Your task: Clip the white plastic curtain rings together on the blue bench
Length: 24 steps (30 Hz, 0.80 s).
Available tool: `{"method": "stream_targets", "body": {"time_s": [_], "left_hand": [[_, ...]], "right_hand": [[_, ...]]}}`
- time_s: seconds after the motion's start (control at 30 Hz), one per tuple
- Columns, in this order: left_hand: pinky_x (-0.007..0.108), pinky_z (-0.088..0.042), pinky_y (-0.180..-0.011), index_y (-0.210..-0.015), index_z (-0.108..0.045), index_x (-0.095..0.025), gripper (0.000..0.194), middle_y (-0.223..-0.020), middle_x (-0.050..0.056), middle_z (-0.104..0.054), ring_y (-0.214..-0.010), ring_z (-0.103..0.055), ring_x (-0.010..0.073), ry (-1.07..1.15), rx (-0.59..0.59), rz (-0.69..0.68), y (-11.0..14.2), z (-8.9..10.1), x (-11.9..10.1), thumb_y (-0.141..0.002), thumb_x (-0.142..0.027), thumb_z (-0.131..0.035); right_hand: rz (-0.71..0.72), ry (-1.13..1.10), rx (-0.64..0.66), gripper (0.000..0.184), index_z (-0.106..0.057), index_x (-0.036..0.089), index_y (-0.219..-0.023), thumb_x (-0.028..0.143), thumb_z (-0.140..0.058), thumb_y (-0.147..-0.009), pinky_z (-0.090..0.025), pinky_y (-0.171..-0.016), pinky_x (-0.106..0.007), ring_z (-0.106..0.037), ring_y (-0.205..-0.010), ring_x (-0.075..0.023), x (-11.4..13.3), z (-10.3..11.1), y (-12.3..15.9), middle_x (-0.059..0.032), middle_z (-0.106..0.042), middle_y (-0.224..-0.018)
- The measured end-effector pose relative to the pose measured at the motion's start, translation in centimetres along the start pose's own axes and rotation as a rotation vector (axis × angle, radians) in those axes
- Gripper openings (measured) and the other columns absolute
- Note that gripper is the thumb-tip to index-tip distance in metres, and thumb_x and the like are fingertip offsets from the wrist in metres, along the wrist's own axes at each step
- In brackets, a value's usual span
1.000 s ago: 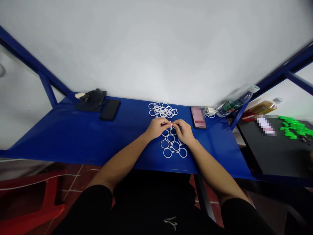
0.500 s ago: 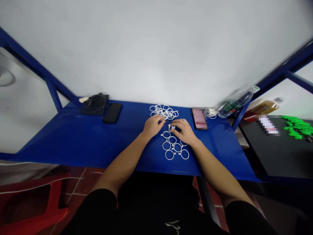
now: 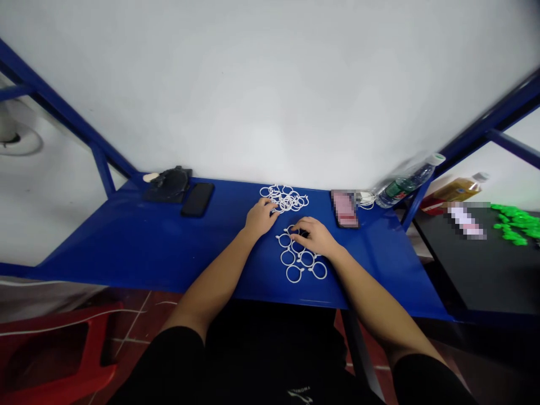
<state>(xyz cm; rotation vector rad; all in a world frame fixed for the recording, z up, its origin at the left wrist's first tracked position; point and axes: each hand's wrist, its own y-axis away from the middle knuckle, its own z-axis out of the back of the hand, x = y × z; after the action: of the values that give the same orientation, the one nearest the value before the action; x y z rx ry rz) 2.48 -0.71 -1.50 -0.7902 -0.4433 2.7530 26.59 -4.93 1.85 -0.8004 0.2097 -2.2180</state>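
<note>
Faces a white wall [image 3: 261,101], brightest near the middle, above a blue worktop [image 3: 169,253] flanked by blue beams [image 3: 71,115]; includes a dark table [image 3: 485,275] at right, a red plastic seat [image 3: 95,351] lower left, reddish floor tiles [image 3: 145,326].

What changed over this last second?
The hands parted: the left hand let go of the white piece both pinched and shifted left, to the ring heap; the right hand is at the laid-out rings, its grip unclear. The black phone and clear bottle stayed put.
</note>
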Motion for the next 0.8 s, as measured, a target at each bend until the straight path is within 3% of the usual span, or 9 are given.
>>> {"method": "stream_targets", "body": {"time_s": [0.13,0.27,0.4,0.5,0.63,0.8], "left_hand": [[0.038,-0.058,-0.090,-0.103,-0.078,-0.023,0.013,-0.129,0.011,-0.065,-0.106,-0.070,0.0264,0.017,-0.012,0.004,-0.1,-0.1,0.3,-0.092,-0.028,-0.072],[0.038,-0.058,-0.091,-0.092,-0.077,-0.023,0.006,-0.137,0.010,-0.065,-0.107,-0.070,0.0260,0.057,-0.030,0.012,-0.3,0.0,0.5,-0.093,-0.025,-0.071],[0.039,-0.058,-0.091,-0.094,-0.076,-0.022,0.007,-0.142,0.009,-0.064,-0.090,-0.072,0.0201,0.135,-0.077,0.014,-0.4,0.6,0.0,-0.095,-0.024,-0.070],[0.038,-0.058,-0.091,-0.100,-0.075,-0.022,0.008,-0.133,0.009,-0.069,-0.086,-0.072,0.0178,0.188,-0.134,-0.090,-0.1,1.0,-1.0,-0.094,-0.026,-0.072],[0.039,-0.057,-0.093,-0.101,-0.073,-0.020,0.014,-0.117,0.009,-0.075,-0.098,-0.073,0.0204,0.230,-0.155,-0.335,0.8,1.3,-3.0,-0.093,-0.032,-0.075],[0.035,-0.057,-0.085,-0.105,-0.072,-0.021,0.021,-0.107,0.006,-0.078,-0.086,-0.074,0.0173,0.267,-0.105,-0.484,1.8,1.1,-4.8,-0.093,-0.039,-0.075]], "right_hand": [[0.045,0.035,0.012,0.032,-0.073,0.026,-0.122,0.043,-0.074,-0.094,-0.052,-0.101,-0.051,-0.067,-0.118,-0.0294,-0.2,0.0,0.0,-0.0112,-0.072,-0.129],[0.074,-0.025,0.063,0.025,-0.075,0.025,-0.116,0.042,-0.070,-0.098,-0.054,-0.095,-0.045,-0.072,-0.104,-0.0249,-0.3,0.0,0.0,-0.0070,-0.079,-0.108],[0.036,-0.042,-0.012,0.026,-0.075,0.023,-0.112,0.044,-0.070,-0.097,-0.055,-0.088,-0.042,-0.072,-0.093,-0.0237,-0.2,0.2,0.0,-0.0069,-0.078,-0.098],[0.003,-0.047,-0.116,0.026,-0.073,0.023,-0.114,0.043,-0.068,-0.098,-0.056,-0.086,-0.042,-0.071,-0.092,-0.0238,-0.1,0.3,0.1,-0.0071,-0.077,-0.099],[-0.083,-0.074,-0.283,0.039,-0.063,0.024,-0.135,0.041,-0.065,-0.100,-0.057,-0.081,-0.039,-0.069,-0.085,-0.0211,-0.1,0.5,0.3,-0.0068,-0.073,-0.102],[-0.055,-0.089,-0.277,0.036,-0.064,0.027,-0.135,0.039,-0.062,-0.102,-0.057,-0.080,-0.037,-0.067,-0.082,-0.0196,-0.1,0.5,0.4,-0.0057,-0.072,-0.100]]}}
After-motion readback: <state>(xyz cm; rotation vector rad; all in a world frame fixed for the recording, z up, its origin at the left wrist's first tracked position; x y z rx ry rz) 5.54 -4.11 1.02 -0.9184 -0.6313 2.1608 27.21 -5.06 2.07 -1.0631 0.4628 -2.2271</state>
